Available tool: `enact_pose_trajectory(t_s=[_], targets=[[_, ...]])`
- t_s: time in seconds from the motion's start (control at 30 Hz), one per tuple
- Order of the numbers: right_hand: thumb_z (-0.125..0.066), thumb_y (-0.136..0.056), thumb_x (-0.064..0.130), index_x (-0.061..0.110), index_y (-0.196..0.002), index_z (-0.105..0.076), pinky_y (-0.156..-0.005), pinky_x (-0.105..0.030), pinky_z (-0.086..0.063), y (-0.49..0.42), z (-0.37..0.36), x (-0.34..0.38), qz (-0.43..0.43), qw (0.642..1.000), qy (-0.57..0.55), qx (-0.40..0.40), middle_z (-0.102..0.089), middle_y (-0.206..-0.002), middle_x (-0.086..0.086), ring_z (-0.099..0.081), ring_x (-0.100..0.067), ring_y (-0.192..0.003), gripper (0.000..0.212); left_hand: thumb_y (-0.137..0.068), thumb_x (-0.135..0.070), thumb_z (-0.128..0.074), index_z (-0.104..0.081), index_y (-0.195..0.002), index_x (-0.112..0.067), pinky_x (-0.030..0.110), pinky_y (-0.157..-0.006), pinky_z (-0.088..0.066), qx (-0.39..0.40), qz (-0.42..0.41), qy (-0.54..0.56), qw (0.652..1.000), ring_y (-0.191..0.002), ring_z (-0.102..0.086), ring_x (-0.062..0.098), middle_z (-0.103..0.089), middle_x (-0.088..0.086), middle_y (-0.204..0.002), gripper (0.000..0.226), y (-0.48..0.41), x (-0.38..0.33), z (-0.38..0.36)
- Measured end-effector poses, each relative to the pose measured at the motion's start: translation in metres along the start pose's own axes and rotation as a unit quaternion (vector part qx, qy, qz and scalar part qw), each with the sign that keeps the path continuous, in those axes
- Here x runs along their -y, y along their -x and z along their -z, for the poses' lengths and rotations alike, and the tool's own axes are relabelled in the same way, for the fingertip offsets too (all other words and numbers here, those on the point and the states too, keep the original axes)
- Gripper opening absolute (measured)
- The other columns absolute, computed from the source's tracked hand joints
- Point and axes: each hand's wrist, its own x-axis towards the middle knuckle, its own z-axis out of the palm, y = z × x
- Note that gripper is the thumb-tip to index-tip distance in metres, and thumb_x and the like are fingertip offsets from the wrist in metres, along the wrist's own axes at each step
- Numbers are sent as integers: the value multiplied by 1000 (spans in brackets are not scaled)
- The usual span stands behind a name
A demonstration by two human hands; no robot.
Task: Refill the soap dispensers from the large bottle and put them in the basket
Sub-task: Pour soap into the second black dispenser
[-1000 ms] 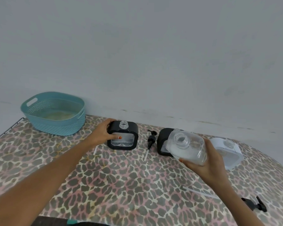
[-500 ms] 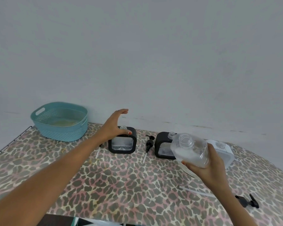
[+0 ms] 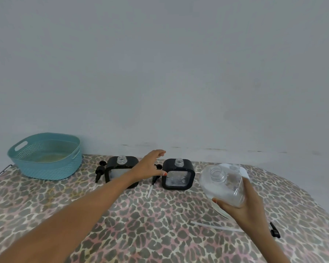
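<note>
Leopard-print bench [image 3: 141,224]: teal plastic basket [image 3: 46,168] far left; two black square dispensers [image 3: 178,174] centre, uncapped. Left hand [image 3: 148,168] spread between them; right hand [image 3: 241,205] grips clear large bottle [image 3: 223,184].

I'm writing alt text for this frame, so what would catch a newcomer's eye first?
Probably the large clear bottle, uncapped and tilted, held in the right hand at right. Next, the left hand, open, reaching between two black soap dispensers standing uncapped near the wall. The teal basket sits far left on the leopard-print table.
</note>
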Motion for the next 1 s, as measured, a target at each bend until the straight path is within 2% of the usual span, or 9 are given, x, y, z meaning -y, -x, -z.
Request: enact_pose_trajectory(t_s=[0.1,0.17,0.27,0.33,0.5,0.73,0.8,0.93,1.0], targets=[[-67,-43,65,29,-107,-44,-61,-14,-40,0,5,-4,-21,1000,-5,0,-53,-96,22,-54,2,-84,77,-76,-27,-73,-24,-141,-16,28,-107,-31,16,24,-41,999,-136,-31,15,-31,3,-147,82,-12,4,-13],[-62,-37,73,28,-107,-44,-60,-14,-40,0,8,-10,-26,1000,-4,-5,-52,-97,25,-53,5,-85,85,-75,-29,-74,-21,-143,-14,29,-108,-29,28,40,-68,996,-137,-30,18,-28,4,-149,87,-20,7,-20],[-60,-42,65,27,-106,-45,-60,-12,-38,-2,9,-19,-32,999,7,-9,-52,-96,25,-51,6,-86,76,-74,-29,-75,-19,-144,-11,30,-109,-28,37,62,-72,995,-137,-28,21,-25,6,-151,92,-29,10,-29],[-60,-42,63,30,-106,-43,-61,-13,-38,-3,9,-24,-37,999,7,-7,-51,-96,26,-51,7,-87,73,-73,-26,-76,-22,-143,-10,31,-108,-31,30,64,-68,995,-134,-32,23,-30,7,-148,90,-31,10,-33],[-61,-43,63,30,-108,-43,-64,-13,-39,-4,8,-37,-59,998,5,4,-50,-99,27,-50,7,-90,75,-71,-21,-78,-40,-127,-10,24,-87,-41,0,50,-46,998,-110,-53,20,-53,9,-125,69,-38,12,-44],[-58,-42,65,32,-108,-40,-64,-12,-37,-3,5,-38,-74,997,20,4,-48,-96,28,-48,1,-84,76,-65,-22,-82,-49,-117,-10,25,-77,-44,-48,63,-1,997,-95,-56,17,-60,7,-112,63,-35,8,-42],[-58,-41,65,31,-108,-40,-63,-11,-36,-3,4,-36,-70,997,23,0,-48,-94,27,-48,1,-83,77,-65,-22,-83,-50,-116,-11,25,-77,-45,-52,71,32,996,-95,-57,17,-61,4,-110,62,-33,2,-36],[-57,-41,66,30,-108,-40,-64,-9,-34,-1,5,-27,-57,998,24,-4,-49,-92,20,-46,2,-81,78,-65,-22,-82,-53,-115,-14,32,-89,-50,-39,64,66,995,-103,-58,18,-62,3,-112,58,-20,-11,-19],[-62,-43,63,29,-108,-40,-64,-8,-33,0,5,-21,-47,999,26,-6,-49,-93,17,-46,-4,-82,76,-66,-21,-82,-54,-113,-17,26,-86,-50,-27,59,81,995,-103,-59,14,-63,-1,-111,55,-8,-15,-9]])
